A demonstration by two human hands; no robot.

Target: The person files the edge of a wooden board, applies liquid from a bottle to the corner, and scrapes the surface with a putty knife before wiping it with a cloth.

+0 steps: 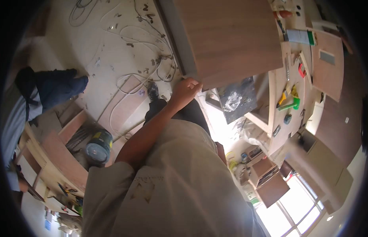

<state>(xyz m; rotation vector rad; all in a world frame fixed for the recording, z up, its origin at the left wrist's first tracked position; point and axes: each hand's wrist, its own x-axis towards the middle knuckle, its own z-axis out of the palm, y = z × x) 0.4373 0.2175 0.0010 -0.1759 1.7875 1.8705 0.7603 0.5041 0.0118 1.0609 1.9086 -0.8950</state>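
Resting at the near corner of a large brown wooden panel (pixel 235 43), my left hand (pixel 187 93) shows in the head view with its fingers curled in and drawn close together; I cannot tell whether they are clamped on the panel's edge or only touching it. My right hand is out of sight, so I cannot tell how far open it is or what it holds. The panel fills the upper middle, reaching away from my left hand, with a grey side face along its left.

Just beside the panel's near edge, to the right of my left hand, lies a dark board (pixel 236 100) smeared with white. On the floor (pixel 93 51) to the left, a pale cable (pixel 130 91) loops loosely among scattered scraps. Farther left, a dark bucket (pixel 99 146) is near some wooden parts, and another person (pixel 59 89) in dark clothing is at the picture's left side. On the right, a pale workbench (pixel 280 128) carries a green tool (pixel 290 104) and a yellow-handled tool (pixel 282 98), well apart from my left hand
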